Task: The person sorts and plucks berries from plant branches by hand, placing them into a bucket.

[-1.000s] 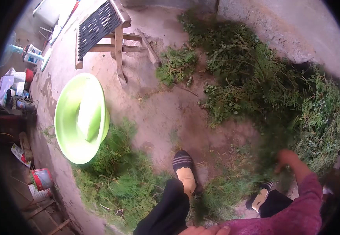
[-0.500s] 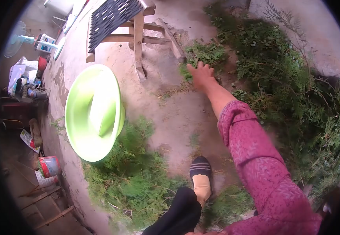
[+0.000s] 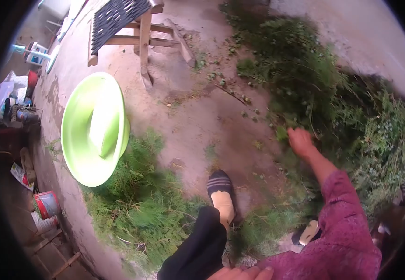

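My right hand (image 3: 301, 141) is low over the floor at the near side of a big heap of green conifer branches (image 3: 296, 60). Its fingers are curled, with a bright green sprig (image 3: 282, 134) at the fingertips; blur hides the exact grip. At the bottom edge my left hand (image 3: 243, 274) lies between the dark trouser leg and the pink sleeve, fingers laid out and partly cut off by the frame. Around my striped shoe (image 3: 220, 183) spread more cut branches (image 3: 142, 210).
A lime-green basin (image 3: 74, 133) is tilted on the branches at left. Behind it stands a wooden stool (image 3: 144, 51) with a woven black seat. Loose green bits and a thin twig (image 3: 230, 94) lie on the floor. A red-and-white bucket (image 3: 47, 204) stands far left.
My right hand has moved from the far floor near the stool back toward me and to the right. The green clump under it has gone from there. More of my left hand shows.
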Demonstrator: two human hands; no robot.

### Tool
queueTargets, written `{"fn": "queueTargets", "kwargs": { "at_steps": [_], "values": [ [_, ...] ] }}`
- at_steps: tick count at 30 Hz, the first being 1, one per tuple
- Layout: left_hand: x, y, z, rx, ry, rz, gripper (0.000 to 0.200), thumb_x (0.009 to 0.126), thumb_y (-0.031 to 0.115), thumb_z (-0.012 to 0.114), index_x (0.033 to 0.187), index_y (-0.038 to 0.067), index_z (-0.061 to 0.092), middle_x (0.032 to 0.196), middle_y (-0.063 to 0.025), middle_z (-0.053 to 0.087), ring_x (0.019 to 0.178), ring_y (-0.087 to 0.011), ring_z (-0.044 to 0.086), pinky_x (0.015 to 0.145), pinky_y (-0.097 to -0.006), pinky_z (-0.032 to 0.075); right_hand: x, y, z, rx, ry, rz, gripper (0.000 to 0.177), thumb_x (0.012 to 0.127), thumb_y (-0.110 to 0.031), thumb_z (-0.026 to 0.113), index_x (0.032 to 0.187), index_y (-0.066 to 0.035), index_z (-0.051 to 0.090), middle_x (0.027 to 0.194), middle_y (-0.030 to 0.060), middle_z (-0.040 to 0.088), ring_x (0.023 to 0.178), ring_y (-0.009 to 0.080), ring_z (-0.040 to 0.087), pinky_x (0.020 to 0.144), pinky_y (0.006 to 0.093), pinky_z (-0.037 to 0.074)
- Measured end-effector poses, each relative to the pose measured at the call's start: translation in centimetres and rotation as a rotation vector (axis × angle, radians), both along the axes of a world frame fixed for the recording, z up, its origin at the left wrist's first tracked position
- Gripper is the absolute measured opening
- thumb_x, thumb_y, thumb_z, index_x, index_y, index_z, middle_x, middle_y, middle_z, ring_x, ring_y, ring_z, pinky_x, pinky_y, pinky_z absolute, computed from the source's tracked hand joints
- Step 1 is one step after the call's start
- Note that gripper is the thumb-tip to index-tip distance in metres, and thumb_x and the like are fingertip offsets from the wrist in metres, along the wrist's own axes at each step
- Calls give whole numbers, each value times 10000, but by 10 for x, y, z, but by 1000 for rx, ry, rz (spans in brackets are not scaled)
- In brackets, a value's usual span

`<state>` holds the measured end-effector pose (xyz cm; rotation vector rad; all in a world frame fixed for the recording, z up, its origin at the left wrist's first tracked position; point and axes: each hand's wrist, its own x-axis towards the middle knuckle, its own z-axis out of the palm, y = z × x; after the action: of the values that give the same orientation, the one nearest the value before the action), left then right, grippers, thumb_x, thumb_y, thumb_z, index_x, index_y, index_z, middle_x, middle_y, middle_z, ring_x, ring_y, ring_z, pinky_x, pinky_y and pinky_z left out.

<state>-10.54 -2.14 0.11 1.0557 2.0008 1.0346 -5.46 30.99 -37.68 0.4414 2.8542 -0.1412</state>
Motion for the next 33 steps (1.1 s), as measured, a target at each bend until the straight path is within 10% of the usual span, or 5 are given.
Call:
{"fn": "queueTargets", "kwargs": {
  "at_steps": [12,17,19,23,33],
  "values": [
    [76,-16,1,361,298,-142,336,668,132,663,956,-12,570,786,-99,549,605,-189,514,523,-285,401,297,15,76,40,-510,-25,142,639,-126,571,751,-49,612,699,184,595,661,350,600,588,434,486],
    [94,-8,3,454,69,-131,347,692,154,670,976,-11,562,768,-106,557,612,-225,542,542,-320,438,272,19,120,-320,-755,84,524,584,-265,724,1073,-110,616,871,140,648,771,272,636,680,369,511],
    [97,-10,2,399,-132,-152,355,734,163,676,1014,-20,556,783,-106,574,651,-201,581,580,-298,469,233,16,145,-577,-767,-224,684,572,-291,747,1192,-98,534,953,163,635,833,233,630,718,343,504],
    [98,-16,11,435,-258,-175,355,664,140,675,960,-24,568,804,-117,555,623,-223,528,541,-304,422,152,-3,152,-646,-219,-379,461,663,-215,663,1076,-24,586,952,158,628,855,190,613,758,311,488],
    [93,-27,-14,641,-350,19,351,654,115,707,925,-74,588,739,-138,558,608,-238,551,496,-310,410,33,-40,0,-283,199,-254,340,634,-121,664,952,-43,573,884,165,598,817,321,582,721,388,466]
  ]
}}
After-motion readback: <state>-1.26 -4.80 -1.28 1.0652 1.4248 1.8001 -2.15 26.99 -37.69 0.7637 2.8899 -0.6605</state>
